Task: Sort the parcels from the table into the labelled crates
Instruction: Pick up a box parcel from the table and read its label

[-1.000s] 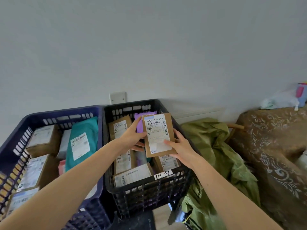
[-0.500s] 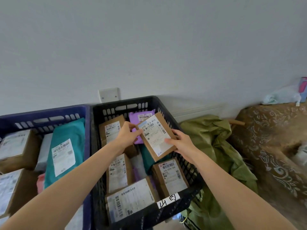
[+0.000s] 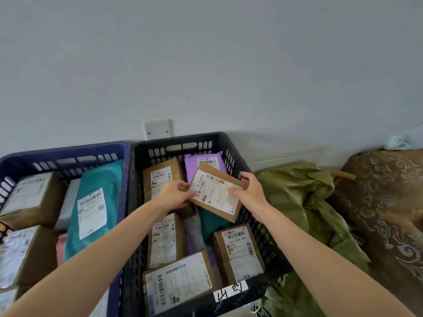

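Observation:
A flat brown cardboard parcel (image 3: 216, 192) with a white shipping label hangs tilted inside the black crate (image 3: 176, 143), just above the parcels lying there. My left hand (image 3: 175, 194) grips its left edge and my right hand (image 3: 248, 191) grips its right edge. The black crate bears a white handwritten label (image 3: 230, 291) on its front rim. In it lie several brown boxes (image 3: 239, 250), a purple mailer (image 3: 202, 164) and a teal bag partly hidden beneath the held parcel.
A blue crate (image 3: 66, 151) stands to the left, touching the black one, with brown boxes and a teal mailer (image 3: 96, 207). A crumpled green bag (image 3: 302, 200) lies to the right, then a brown patterned cover (image 3: 384, 197). A grey wall stands close behind.
Both hands have lowered the parcel deeper into the black crate and tilted it further clockwise. The view has moved closer to the crates.

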The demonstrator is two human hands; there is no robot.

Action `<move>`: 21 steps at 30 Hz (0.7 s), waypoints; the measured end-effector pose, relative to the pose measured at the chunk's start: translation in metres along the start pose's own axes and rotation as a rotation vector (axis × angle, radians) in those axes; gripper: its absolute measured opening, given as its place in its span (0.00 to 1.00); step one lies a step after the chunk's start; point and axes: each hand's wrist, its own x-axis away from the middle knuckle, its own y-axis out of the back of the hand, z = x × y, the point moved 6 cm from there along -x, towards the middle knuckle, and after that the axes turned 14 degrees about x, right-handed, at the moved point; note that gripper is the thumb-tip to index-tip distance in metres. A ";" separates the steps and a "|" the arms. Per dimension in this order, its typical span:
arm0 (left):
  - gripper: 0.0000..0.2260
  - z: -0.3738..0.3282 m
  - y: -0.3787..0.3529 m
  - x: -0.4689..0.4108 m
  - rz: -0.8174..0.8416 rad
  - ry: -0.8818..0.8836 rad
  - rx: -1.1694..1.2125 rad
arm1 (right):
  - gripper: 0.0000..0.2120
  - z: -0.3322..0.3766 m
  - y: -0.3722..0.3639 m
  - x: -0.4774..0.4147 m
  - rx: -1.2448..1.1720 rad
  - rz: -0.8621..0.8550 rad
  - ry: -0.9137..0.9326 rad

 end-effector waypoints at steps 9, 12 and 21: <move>0.16 0.008 -0.003 0.011 0.052 0.152 0.091 | 0.31 0.010 0.001 -0.010 0.112 -0.005 0.086; 0.22 0.019 -0.006 0.016 0.053 0.217 0.096 | 0.31 0.009 -0.006 -0.008 0.157 0.020 0.112; 0.29 0.033 -0.014 0.017 -0.034 0.157 0.093 | 0.26 0.013 -0.025 -0.023 0.252 0.072 0.170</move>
